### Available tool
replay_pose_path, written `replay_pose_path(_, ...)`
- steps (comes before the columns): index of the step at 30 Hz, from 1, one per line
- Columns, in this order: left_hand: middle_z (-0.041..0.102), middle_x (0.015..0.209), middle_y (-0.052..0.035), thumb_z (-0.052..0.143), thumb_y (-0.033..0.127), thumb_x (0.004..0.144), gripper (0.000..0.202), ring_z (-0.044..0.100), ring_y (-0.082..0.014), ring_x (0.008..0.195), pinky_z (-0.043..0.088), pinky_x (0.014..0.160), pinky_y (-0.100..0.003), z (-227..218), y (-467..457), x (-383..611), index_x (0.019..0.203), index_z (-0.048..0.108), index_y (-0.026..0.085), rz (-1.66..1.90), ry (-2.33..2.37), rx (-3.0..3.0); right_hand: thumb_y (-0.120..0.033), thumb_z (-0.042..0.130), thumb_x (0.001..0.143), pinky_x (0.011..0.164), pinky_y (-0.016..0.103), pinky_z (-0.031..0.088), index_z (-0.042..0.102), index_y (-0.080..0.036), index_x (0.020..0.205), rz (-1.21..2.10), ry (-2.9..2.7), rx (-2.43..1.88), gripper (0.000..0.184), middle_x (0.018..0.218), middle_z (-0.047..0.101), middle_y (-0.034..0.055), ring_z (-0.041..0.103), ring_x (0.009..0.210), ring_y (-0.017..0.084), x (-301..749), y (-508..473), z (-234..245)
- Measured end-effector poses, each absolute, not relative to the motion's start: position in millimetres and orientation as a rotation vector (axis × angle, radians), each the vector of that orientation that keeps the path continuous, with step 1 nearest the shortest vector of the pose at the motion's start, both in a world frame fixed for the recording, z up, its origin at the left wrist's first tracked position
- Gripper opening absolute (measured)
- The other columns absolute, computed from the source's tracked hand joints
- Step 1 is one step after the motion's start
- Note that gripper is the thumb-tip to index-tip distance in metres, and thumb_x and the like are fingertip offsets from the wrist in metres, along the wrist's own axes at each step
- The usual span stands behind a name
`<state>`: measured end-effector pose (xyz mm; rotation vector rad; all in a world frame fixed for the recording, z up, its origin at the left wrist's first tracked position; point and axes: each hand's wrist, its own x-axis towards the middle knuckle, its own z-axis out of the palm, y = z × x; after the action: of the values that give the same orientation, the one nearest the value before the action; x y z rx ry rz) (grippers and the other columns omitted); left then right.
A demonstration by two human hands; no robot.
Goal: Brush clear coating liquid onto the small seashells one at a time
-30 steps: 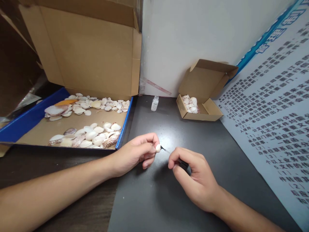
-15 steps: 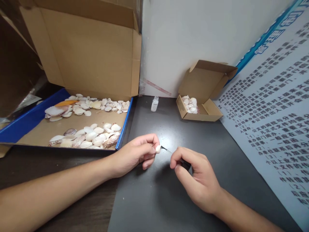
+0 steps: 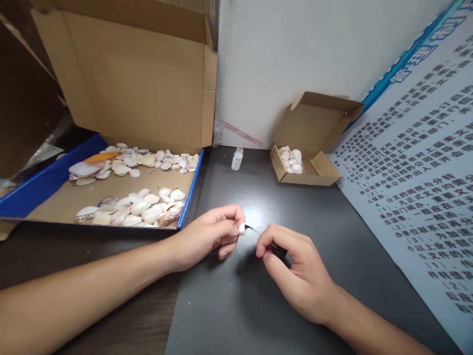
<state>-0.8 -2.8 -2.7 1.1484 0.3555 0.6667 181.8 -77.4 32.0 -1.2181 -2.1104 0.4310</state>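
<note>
Between the thumb and index finger of my left hand [image 3: 218,231] is a small white shell [image 3: 242,229]. My right hand [image 3: 295,261] is closed around a small brush [image 3: 252,228] with dark bristles and a thin stem; its black handle is mostly hidden in the fingers. The bristle tip meets the right side of the shell, above the dark desk. Beyond both hands stands a small clear bottle [image 3: 237,159] with an uncapped neck and a label too small to read.
To the left, an open blue-edged cardboard box [image 3: 55,202] holds many shells in two groups. A smaller open carton [image 3: 310,177] with white shells stands at the back right. A printed sheet [image 3: 417,172] borders the desk [image 3: 221,315] on the right.
My right hand has shifted slightly left with the brush, bringing the bristles closer against the shell. My left hand and the shell have hardly moved.
</note>
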Motion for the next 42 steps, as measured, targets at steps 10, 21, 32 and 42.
replay_pose_path(10, 0.034, 0.052, 0.0090, 0.051, 0.014, 0.080, 0.010, 0.037, -0.0052, 0.043, 0.030, 0.046, -0.017, -3.6, -2.7, -0.7, 0.075, 0.044, 0.018, 0.660, 0.343, 1.143, -0.008, 0.044, 0.079, 0.056, 0.023, 0.037, 0.053, -0.019, 0.075, 0.461, -2.124, -1.239, 0.015, 0.066, 0.054, -0.0027, 0.048, 0.060, 0.011, 181.6, -78.3, 32.3)
replay_pose_path(21, 0.036, 0.052, 0.0088, 0.050, 0.013, 0.078, 0.009, 0.040, -0.0055, 0.043, 0.030, 0.046, -0.017, -1.4, -3.2, -1.4, 0.075, 0.044, 0.018, 0.648, 0.348, 1.141, -0.007, 0.044, 0.079, 0.057, 0.023, 0.036, 0.052, -0.019, 0.075, 0.484, -2.157, -1.212, 0.015, 0.066, 0.053, -0.0033, 0.047, 0.060, 0.010, 181.4, -77.9, 32.4)
replay_pose_path(32, 0.033, 0.052, 0.0090, 0.049, 0.014, 0.080, 0.006, 0.035, -0.0060, 0.043, 0.028, 0.047, -0.018, -3.4, -3.3, 0.0, 0.077, 0.046, 0.018, 0.663, 0.353, 1.140, -0.006, 0.045, 0.078, 0.057, 0.023, 0.036, 0.051, -0.019, 0.075, 0.495, -2.177, -1.188, 0.015, 0.068, 0.053, -0.0025, 0.047, 0.060, 0.011, 180.2, -78.6, 33.3)
replay_pose_path(42, 0.036, 0.053, 0.0078, 0.051, 0.016, 0.080, 0.005, 0.038, -0.0061, 0.044, 0.027, 0.047, -0.018, -3.6, -3.1, -0.7, 0.078, 0.046, 0.018, 0.672, 0.350, 1.140, -0.006, 0.044, 0.079, 0.057, 0.023, 0.037, 0.052, -0.019, 0.075, 0.496, -2.168, -1.192, 0.015, 0.068, 0.054, -0.0024, 0.047, 0.061, 0.011, 180.9, -78.8, 33.6)
